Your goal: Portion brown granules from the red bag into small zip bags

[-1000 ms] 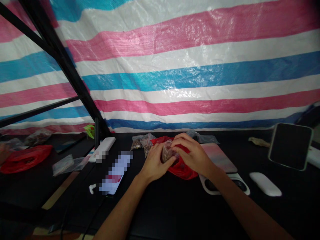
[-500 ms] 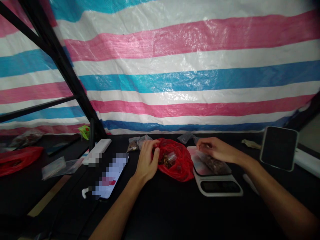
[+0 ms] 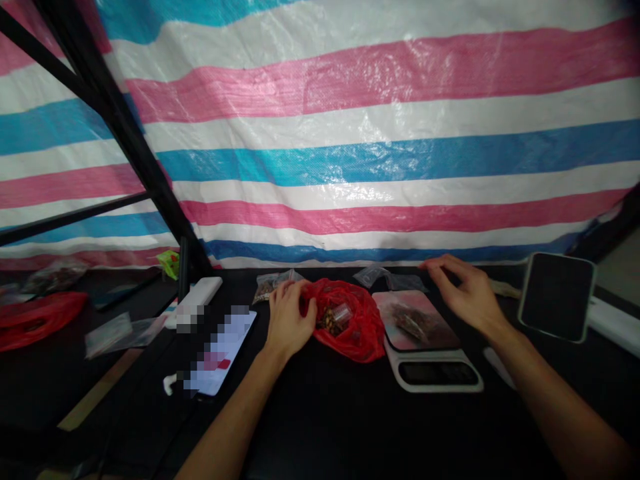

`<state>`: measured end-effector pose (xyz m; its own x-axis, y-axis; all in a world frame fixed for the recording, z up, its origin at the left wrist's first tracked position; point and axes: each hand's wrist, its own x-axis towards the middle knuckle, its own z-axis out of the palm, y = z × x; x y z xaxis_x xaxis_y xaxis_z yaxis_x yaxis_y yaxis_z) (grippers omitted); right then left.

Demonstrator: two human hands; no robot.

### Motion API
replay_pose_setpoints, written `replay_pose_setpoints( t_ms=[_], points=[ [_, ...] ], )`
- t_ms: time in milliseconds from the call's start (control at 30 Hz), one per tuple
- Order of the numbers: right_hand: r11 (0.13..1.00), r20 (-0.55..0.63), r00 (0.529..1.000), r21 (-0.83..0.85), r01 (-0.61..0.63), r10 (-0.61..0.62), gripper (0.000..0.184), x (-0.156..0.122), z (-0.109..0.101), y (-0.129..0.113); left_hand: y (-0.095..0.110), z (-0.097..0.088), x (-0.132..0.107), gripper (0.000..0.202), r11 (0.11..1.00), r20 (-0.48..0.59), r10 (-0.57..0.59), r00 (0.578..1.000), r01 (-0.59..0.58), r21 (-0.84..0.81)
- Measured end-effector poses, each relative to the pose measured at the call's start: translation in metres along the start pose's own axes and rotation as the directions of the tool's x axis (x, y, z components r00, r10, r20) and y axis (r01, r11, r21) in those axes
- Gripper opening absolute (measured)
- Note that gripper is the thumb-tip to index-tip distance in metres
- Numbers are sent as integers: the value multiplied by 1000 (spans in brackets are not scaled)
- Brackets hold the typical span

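My left hand [image 3: 291, 319] is at the left side of a red plastic bag [image 3: 367, 333], its fingers and thumb closed around the bag's edge. Inside the open bag lie small brown pieces [image 3: 330, 323] and a clear plastic piece [image 3: 343, 313]. To the right stands a white kitchen scale [image 3: 437, 375] with a small clear bag of brown dried material [image 3: 413, 321] on its plate. My right hand [image 3: 467, 293] hovers past the plate's upper right corner, fingers loosely apart and nothing visible in them. Clear plastic bags [image 3: 387, 277] lie behind the scale.
A phone [image 3: 223, 357] with a lit screen and a white box-like device [image 3: 200, 300] lie on the left. Behind my left hand is a small filled bag [image 3: 265, 288]. A dark-screened device [image 3: 559, 297] stands at right. A striped tarp [image 3: 350, 160] hangs behind the black table [image 3: 340, 427].
My right hand has let go of the small bag on the scale and moved right and away from me. My left hand and the red bag's edge have shifted slightly left.
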<state>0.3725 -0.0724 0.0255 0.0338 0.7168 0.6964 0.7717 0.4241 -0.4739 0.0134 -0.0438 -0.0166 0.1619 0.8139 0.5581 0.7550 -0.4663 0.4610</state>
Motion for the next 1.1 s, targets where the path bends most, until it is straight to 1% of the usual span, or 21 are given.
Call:
replay_pose_setpoints(
  t_ms=[67, 200, 300, 400, 433, 533, 567, 700, 800, 867, 900, 967, 1033, 1100],
  points=[
    [999, 44, 999, 5, 33, -33, 24, -1, 2, -6, 2, 0, 0, 25, 1000, 32, -10, 999, 10, 14],
    [996, 141, 986, 39, 86, -91, 20, -2, 6, -19, 3, -2, 0, 17, 1000, 54, -19, 998, 20, -10],
    [996, 219, 972, 47, 79, -87, 22, -3, 7, -22, 3, -2, -1, 17, 999, 23, 2, 1000, -1, -46],
    [999, 320, 947, 37, 18, -29, 24, -4, 5, -21, 2, -2, -3, 16, 998, -32, 36, 999, -37, -52],
    [999, 360, 933, 32, -12, 0, 30, -5, 4, -21, 1, -2, -3, 16, 998, -46, 44, 998, -47, -49],
    [996, 471, 879, 3, -92, 80, 60, -7, 1, -25, 0, -3, -4, 16, 998, -89, 52, 995, -56, -37],
    [994, 501, 860, -12, -107, 98, 67, -8, 0, -28, -1, -3, -4, 16, 998, -105, 53, 993, -56, -34],
    [986, 579, 798, -88, -143, 167, 77, -11, 2, -40, -3, -3, -4, 17, 998, -154, 59, 986, -64, -23],
    [980, 602, 774, -134, -145, 197, 80, -15, 6, -44, -3, -3, -4, 17, 998, -172, 54, 984, -57, -10],
    [983, 613, 769, -132, -126, 181, 80, -18, 9, -42, -3, -3, -3, 18, 999, -179, 53, 982, -54, -4],
    [986, 619, 767, -119, -120, 168, 77, -19, 11, -41, -3, -3, -3, 18, 999, -182, 52, 982, -53, -3],
    [990, 607, 782, -63, -130, 141, 64, -20, 14, -38, -3, -3, -3, 18, 999, -189, 49, 981, -50, -3],
    [988, 554, 827, 51, -145, 93, 49, -17, 16, -39, -3, -4, -2, 18, 999, -201, 40, 979, -41, -4],
    [972, 478, 878, 184, -142, 38, 41, -11, 20, -47, -3, -5, -1, 18, 999, -209, 35, 977, -37, -5]
  ],
)
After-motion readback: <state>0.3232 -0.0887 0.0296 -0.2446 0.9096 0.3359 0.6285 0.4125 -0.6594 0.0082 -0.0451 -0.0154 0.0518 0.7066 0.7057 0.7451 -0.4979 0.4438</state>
